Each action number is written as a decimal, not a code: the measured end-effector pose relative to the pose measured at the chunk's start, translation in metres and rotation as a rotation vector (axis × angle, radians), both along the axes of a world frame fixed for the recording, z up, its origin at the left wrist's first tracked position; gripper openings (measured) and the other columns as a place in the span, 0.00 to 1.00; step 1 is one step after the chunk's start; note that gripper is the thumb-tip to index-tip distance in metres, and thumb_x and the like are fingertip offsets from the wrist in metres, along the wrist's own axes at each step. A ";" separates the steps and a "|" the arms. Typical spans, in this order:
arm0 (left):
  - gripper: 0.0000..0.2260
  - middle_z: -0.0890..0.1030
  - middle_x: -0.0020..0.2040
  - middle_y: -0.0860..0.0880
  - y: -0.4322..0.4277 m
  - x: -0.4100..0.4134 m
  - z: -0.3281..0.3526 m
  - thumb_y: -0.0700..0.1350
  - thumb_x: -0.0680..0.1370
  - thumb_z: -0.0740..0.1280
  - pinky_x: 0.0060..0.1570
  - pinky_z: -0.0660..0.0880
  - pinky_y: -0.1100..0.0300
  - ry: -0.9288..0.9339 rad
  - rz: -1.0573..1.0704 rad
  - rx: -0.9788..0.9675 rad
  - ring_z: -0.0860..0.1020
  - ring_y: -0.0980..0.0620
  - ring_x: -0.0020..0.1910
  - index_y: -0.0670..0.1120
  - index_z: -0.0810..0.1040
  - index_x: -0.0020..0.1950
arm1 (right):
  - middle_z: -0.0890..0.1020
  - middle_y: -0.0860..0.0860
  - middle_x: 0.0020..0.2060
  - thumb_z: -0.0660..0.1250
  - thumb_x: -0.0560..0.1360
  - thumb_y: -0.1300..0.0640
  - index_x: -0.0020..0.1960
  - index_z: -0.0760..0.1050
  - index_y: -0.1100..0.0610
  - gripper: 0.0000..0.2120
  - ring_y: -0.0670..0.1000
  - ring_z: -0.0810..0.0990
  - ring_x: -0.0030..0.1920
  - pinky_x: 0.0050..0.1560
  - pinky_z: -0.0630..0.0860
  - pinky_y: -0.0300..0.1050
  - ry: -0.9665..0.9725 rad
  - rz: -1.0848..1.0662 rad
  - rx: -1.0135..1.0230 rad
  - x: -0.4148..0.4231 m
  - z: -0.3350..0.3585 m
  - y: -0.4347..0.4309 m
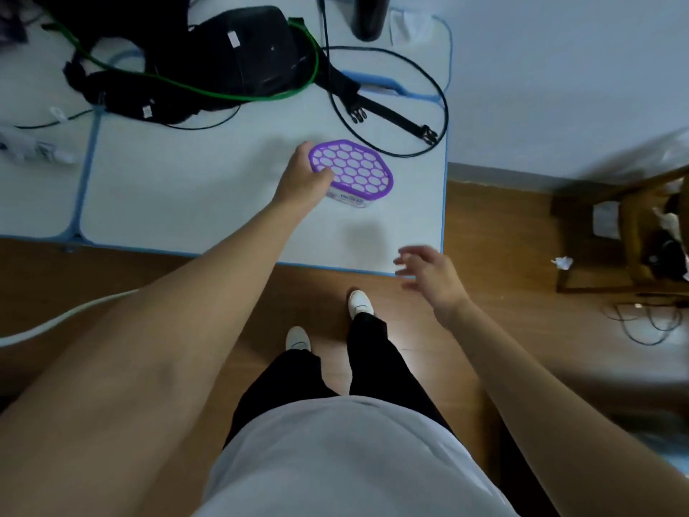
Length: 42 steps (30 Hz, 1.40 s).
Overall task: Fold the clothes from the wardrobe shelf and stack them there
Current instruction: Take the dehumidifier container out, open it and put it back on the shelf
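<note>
Left hand (302,181) grips the purple honeycomb-lidded box (354,171) on the pale mat (179,188), fingers hidden behind it; blurred right hand (432,278) hovers spread by the mat's edge; clothes' whereabouts cannot be told.

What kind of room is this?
Probably a bedroom or dorm room, though I can't be sure: a pale blue-edged mattress lies over a wooden floor, a black bag sits on it, and a wooden chair or rack stands nearby.
</note>
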<state>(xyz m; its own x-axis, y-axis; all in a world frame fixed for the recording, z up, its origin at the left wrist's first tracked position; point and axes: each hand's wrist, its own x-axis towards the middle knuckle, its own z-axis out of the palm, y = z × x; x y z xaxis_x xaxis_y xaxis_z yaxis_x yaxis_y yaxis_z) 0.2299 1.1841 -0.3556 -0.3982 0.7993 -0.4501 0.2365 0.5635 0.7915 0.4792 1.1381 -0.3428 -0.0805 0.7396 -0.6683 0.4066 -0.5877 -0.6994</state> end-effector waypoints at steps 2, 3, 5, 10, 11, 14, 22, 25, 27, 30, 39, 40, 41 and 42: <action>0.23 0.76 0.66 0.46 -0.003 0.006 -0.006 0.42 0.75 0.65 0.58 0.73 0.58 0.050 0.037 0.007 0.76 0.48 0.63 0.43 0.70 0.71 | 0.82 0.51 0.49 0.62 0.79 0.58 0.56 0.77 0.54 0.08 0.49 0.81 0.46 0.44 0.78 0.45 0.029 -0.046 0.078 -0.014 0.007 0.040; 0.22 0.76 0.63 0.47 -0.007 0.009 -0.009 0.42 0.76 0.65 0.56 0.72 0.59 0.058 0.070 0.006 0.76 0.49 0.60 0.42 0.70 0.71 | 0.81 0.50 0.49 0.62 0.79 0.57 0.57 0.77 0.53 0.09 0.49 0.80 0.47 0.45 0.78 0.44 0.041 -0.061 0.102 -0.021 0.008 0.059; 0.22 0.75 0.59 0.51 -0.017 0.017 -0.014 0.41 0.79 0.65 0.52 0.70 0.63 0.034 0.150 -0.009 0.77 0.52 0.56 0.42 0.68 0.72 | 0.80 0.47 0.49 0.61 0.80 0.53 0.58 0.76 0.52 0.09 0.48 0.79 0.50 0.47 0.77 0.44 0.073 -0.045 0.100 -0.030 0.005 0.092; 0.11 0.79 0.54 0.50 -0.033 0.044 -0.024 0.40 0.80 0.64 0.53 0.77 0.63 -0.048 0.339 -0.022 0.78 0.53 0.50 0.44 0.77 0.62 | 0.81 0.48 0.58 0.57 0.82 0.44 0.63 0.75 0.51 0.17 0.50 0.78 0.59 0.58 0.74 0.49 0.137 0.237 -0.019 -0.038 -0.025 0.136; 0.10 0.79 0.53 0.50 -0.034 0.047 -0.024 0.41 0.80 0.65 0.56 0.77 0.57 -0.088 0.381 -0.033 0.78 0.53 0.51 0.44 0.77 0.61 | 0.81 0.47 0.58 0.56 0.82 0.43 0.63 0.76 0.50 0.17 0.49 0.78 0.60 0.59 0.74 0.49 0.149 0.282 -0.030 -0.038 -0.031 0.140; 0.08 0.80 0.55 0.49 -0.032 0.050 -0.024 0.40 0.80 0.65 0.53 0.79 0.53 -0.226 0.522 -0.048 0.79 0.52 0.53 0.46 0.77 0.59 | 0.84 0.42 0.51 0.57 0.81 0.42 0.57 0.78 0.46 0.15 0.43 0.81 0.54 0.57 0.75 0.45 0.186 0.335 -0.061 -0.042 -0.046 0.151; 0.14 0.76 0.66 0.53 -0.021 0.057 -0.037 0.57 0.83 0.59 0.66 0.70 0.44 -0.665 0.607 -0.088 0.72 0.53 0.68 0.55 0.71 0.66 | 0.87 0.46 0.46 0.58 0.80 0.37 0.51 0.80 0.47 0.18 0.45 0.85 0.49 0.47 0.79 0.35 0.192 0.359 -0.004 -0.055 -0.064 0.152; 0.16 0.76 0.64 0.58 -0.018 0.064 -0.046 0.62 0.81 0.59 0.70 0.65 0.45 -0.678 0.625 -0.037 0.72 0.59 0.62 0.59 0.69 0.67 | 0.86 0.48 0.47 0.57 0.81 0.38 0.51 0.80 0.48 0.18 0.49 0.84 0.51 0.54 0.80 0.45 0.203 0.277 -0.017 -0.054 -0.066 0.146; 0.18 0.77 0.60 0.61 -0.021 0.067 -0.048 0.65 0.77 0.61 0.68 0.66 0.47 -0.683 0.650 -0.006 0.73 0.62 0.59 0.60 0.71 0.63 | 0.86 0.47 0.47 0.57 0.81 0.39 0.52 0.79 0.48 0.18 0.48 0.84 0.51 0.55 0.81 0.47 0.224 0.248 -0.053 -0.056 -0.065 0.143; 0.18 0.80 0.57 0.59 -0.034 0.069 -0.043 0.64 0.72 0.64 0.59 0.76 0.50 -0.689 0.691 0.027 0.77 0.59 0.57 0.59 0.75 0.58 | 0.85 0.49 0.48 0.57 0.81 0.39 0.54 0.78 0.50 0.18 0.46 0.84 0.49 0.53 0.81 0.46 0.230 0.262 -0.099 -0.061 -0.058 0.139; 0.30 0.86 0.52 0.50 -0.163 0.033 0.016 0.68 0.63 0.69 0.33 0.71 0.60 -0.581 0.799 0.139 0.83 0.49 0.46 0.54 0.79 0.59 | 0.86 0.43 0.48 0.55 0.82 0.39 0.60 0.77 0.50 0.20 0.43 0.85 0.47 0.43 0.80 0.41 0.278 0.654 -0.049 -0.115 0.024 0.060; 0.30 0.86 0.52 0.49 -0.185 0.029 0.026 0.68 0.63 0.69 0.33 0.70 0.60 -0.558 0.834 0.161 0.82 0.48 0.45 0.53 0.79 0.58 | 0.86 0.42 0.46 0.56 0.82 0.40 0.59 0.77 0.49 0.18 0.42 0.85 0.46 0.41 0.80 0.40 0.296 0.707 -0.039 -0.123 0.035 0.043; 0.29 0.86 0.52 0.48 -0.207 0.025 0.037 0.69 0.62 0.68 0.33 0.69 0.60 -0.528 0.871 0.182 0.81 0.47 0.45 0.53 0.80 0.57 | 0.86 0.41 0.46 0.57 0.81 0.40 0.59 0.77 0.48 0.16 0.42 0.85 0.46 0.41 0.80 0.39 0.317 0.756 -0.027 -0.131 0.047 0.024; 0.29 0.86 0.51 0.48 -0.230 0.021 0.049 0.69 0.62 0.68 0.33 0.68 0.60 -0.496 0.905 0.201 0.81 0.46 0.44 0.53 0.80 0.56 | 0.86 0.41 0.47 0.58 0.81 0.40 0.59 0.76 0.48 0.15 0.42 0.85 0.47 0.41 0.81 0.39 0.345 0.800 -0.017 -0.139 0.058 0.003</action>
<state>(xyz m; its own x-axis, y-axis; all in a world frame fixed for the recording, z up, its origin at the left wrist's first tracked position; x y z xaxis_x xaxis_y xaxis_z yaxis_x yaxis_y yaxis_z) 0.2514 0.9539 -0.3064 -0.6915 0.3731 -0.6185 -0.5837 0.2159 0.7828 0.3403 1.1411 -0.2847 -0.7719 0.3645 -0.5209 0.4687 -0.2272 -0.8536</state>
